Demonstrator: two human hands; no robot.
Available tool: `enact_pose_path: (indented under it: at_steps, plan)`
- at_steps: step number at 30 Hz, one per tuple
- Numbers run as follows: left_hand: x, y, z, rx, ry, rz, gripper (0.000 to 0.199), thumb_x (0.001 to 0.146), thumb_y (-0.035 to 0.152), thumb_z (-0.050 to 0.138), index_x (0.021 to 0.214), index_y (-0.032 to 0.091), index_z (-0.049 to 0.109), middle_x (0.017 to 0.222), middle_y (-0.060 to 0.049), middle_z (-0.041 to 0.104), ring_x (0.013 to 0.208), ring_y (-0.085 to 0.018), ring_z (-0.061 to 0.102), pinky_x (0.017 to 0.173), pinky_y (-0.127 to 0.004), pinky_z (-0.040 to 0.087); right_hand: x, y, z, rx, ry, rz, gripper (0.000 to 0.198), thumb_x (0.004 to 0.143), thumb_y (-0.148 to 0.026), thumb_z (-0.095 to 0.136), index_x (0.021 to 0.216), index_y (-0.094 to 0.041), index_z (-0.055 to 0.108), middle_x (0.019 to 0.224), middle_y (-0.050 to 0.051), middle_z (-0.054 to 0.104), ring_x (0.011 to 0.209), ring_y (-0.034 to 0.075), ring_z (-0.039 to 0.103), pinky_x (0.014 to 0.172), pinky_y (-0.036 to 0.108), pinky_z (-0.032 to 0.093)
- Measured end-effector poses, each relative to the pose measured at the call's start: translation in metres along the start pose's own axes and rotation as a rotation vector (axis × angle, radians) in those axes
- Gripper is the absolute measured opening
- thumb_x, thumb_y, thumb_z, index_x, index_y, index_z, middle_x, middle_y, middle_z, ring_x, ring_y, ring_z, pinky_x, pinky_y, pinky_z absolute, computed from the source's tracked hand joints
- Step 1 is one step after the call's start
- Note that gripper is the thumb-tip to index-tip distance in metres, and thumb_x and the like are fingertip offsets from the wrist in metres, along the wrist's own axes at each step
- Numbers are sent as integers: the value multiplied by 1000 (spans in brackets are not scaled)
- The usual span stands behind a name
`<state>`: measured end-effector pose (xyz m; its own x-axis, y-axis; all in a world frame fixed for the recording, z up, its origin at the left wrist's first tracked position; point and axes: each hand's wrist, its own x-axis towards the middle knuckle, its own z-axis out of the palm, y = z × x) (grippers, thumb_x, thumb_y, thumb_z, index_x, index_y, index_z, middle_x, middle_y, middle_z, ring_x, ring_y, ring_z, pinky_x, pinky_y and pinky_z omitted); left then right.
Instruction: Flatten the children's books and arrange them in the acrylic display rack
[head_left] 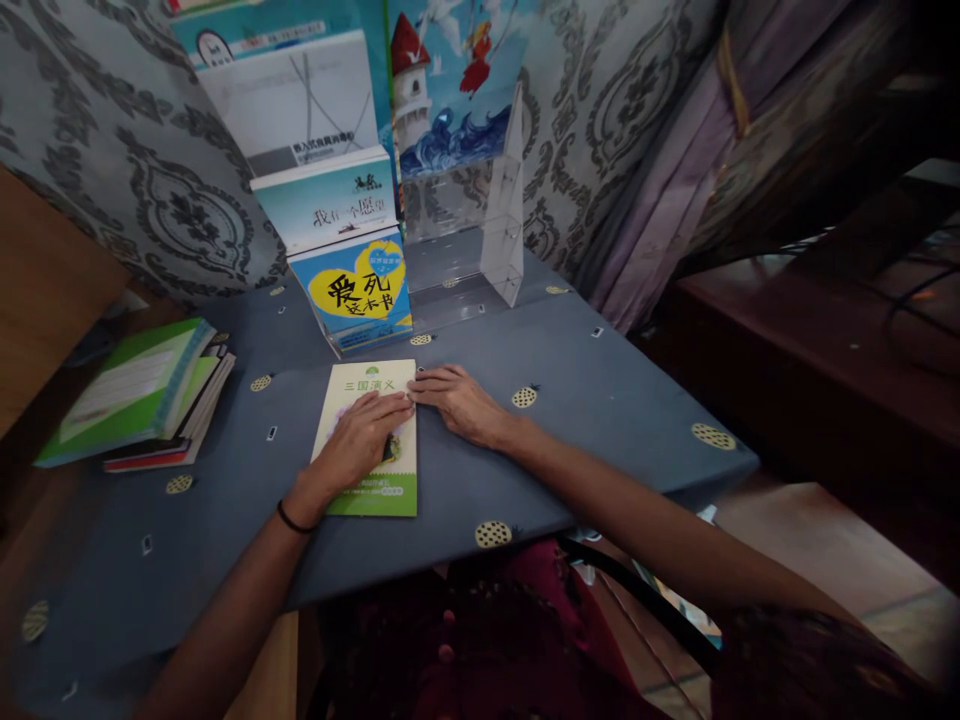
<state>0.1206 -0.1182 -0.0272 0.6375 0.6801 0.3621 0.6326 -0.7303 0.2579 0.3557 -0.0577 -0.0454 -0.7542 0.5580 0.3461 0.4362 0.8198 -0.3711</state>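
A book with a cream and green cover [397,480] lies closed on the blue tablecloth, straight in front of me. My left hand [365,432] rests flat across the middle of its cover, fingers stretched toward the right edge, hiding part of the picture. At the book's upper right edge is my right hand [459,402], palm down, its fingers extended and the tips touching the cover's border. Neither hand grips anything. Chinese characters show at the top of the cover above my left hand.
Behind the book stands a clear tiered rack [504,230]. Its left side holds several books, the lowest a blue book with a yellow heart [352,285]; a castle picture book [450,90] is at upper right. A stack of books [142,390] lies left. Patterned curtains [600,120] hang behind.
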Motion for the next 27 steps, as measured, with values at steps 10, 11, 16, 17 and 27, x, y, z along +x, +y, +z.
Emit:
enact_pose_path:
  at_steps: [10, 11, 16, 17, 27]
  plan:
    - [1, 4, -12, -239, 19, 0, 44, 96, 5, 41, 120, 24, 73, 115, -9, 72, 114, -22, 63, 102, -47, 50, -1, -1, 0, -32, 16, -15, 56, 83, 2, 54, 129, -25, 68, 137, 6, 67, 132, 25, 55, 106, 47, 39]
    - [1, 6, -12, -216, 23, 18, 44, 95, 4, 41, 118, 24, 73, 114, -9, 71, 113, -23, 62, 100, -46, 51, -1, 0, 1, -24, 24, -11, 55, 83, 1, 53, 129, -25, 68, 137, 6, 67, 132, 25, 56, 106, 47, 40]
    - [4, 12, -14, -113, 34, 94, 44, 94, 0, 40, 115, 21, 73, 111, -10, 71, 108, -23, 62, 93, -44, 53, -2, -2, 1, 10, 45, -38, 51, 85, -1, 52, 127, -25, 69, 137, 5, 68, 133, 25, 55, 105, 48, 42]
    - [5, 12, -15, -96, 34, 102, 44, 94, -1, 40, 115, 21, 72, 111, -10, 71, 107, -23, 63, 92, -44, 54, -3, -4, 1, 17, 44, -56, 51, 85, -1, 52, 126, -24, 70, 136, 5, 68, 133, 25, 55, 106, 48, 42]
    - [0, 19, -9, 58, 10, 98, 41, 90, -2, 46, 118, 17, 69, 114, -11, 72, 111, -25, 64, 94, -47, 55, -9, -13, 2, 21, 26, -95, 49, 82, 1, 53, 118, -25, 73, 126, 4, 73, 129, 24, 57, 106, 47, 42]
